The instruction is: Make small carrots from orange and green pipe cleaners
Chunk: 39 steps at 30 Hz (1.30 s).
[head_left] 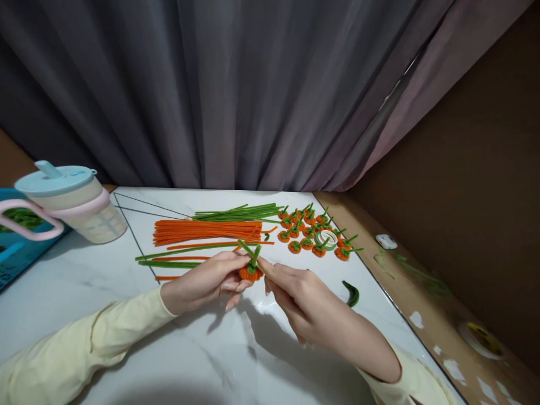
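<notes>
White marble tabletop (105, 315) against a grey curtain (236, 90). Both hands meet over it: the left hand (206, 281) pinches a small orange pumpkin (250, 272) in a narrow grip, steadying it while the right hand (304, 306) grips its green stem (probably twisting it). Spare orange stems (206, 231) and finished pumpkins (314, 233) lie just behind, within reach.

Head-worn view, forward and down over the near marble table (84, 292).

Pipe cleaners (208, 232) behind hands; finished pieces (314, 233) to their right; cup (71, 202) far left.
</notes>
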Motion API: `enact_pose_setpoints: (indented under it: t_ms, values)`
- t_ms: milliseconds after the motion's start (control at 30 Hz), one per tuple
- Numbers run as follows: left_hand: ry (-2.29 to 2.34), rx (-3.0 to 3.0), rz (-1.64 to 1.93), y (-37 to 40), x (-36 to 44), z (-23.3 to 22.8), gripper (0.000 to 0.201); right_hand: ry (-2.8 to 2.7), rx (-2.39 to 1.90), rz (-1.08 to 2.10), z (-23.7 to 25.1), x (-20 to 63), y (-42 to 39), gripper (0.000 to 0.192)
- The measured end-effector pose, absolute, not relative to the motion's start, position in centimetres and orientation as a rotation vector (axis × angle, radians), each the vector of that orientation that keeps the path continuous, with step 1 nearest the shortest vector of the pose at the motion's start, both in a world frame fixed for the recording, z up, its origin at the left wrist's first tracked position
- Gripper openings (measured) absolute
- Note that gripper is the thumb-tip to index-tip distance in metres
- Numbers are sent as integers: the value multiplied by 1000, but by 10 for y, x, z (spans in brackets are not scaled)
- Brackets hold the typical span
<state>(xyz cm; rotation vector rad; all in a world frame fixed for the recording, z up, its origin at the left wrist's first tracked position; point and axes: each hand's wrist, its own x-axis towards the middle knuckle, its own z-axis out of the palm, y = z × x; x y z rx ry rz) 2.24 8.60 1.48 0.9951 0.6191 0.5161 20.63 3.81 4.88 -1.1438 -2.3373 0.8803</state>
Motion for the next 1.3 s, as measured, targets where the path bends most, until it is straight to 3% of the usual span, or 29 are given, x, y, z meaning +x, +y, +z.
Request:
enact_pose_setpoints:
  t_ms: [200,533,833,1100,1300]
  values:
    - [531,832,399,94,19,5,21,-2383,-1124,960,57,208,39,48]
    - [422,849,431,97,13,6,17,-2331,-1145,946,58,208,36,50]
    - [307,941,462,97,13,4,20,-2319,-1135,922,62,207,35,42]
    - [367,1068,511,95,13,7,19,-2163,-1348,1339,67,212,42,25]
    - [410,1188,553,93,12,11,22,-2140,-1290,1179,61,211,41,24]
